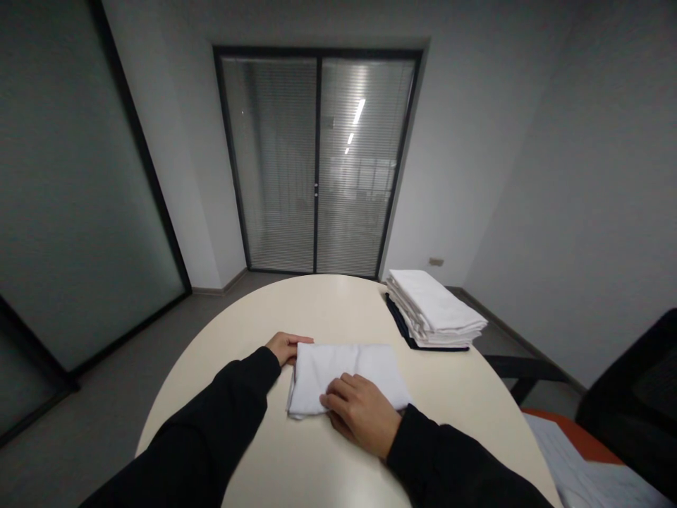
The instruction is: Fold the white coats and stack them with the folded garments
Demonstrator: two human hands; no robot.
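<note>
A folded white cloth (364, 360) lies flat on the round cream table in front of me. My left hand (286, 347) is closed at its far left corner, one finger stretched along the far edge and partly hidden by the cloth. Over the near edge, my right hand (362, 413) rests with bent fingers on top of the cloth and the thumb low at the edge, closed on it. Farther back on the right stands a stack of folded white cloths (434, 303), with a dark folded cloth (400, 321) at the bottom.
The round table (254, 303) has a curved edge on both sides. To the right stand a black chair (635, 381) and an orange seat (576, 434) with white cloth (571, 466) on it. A glazed door with blinds (317, 162) is beyond the table.
</note>
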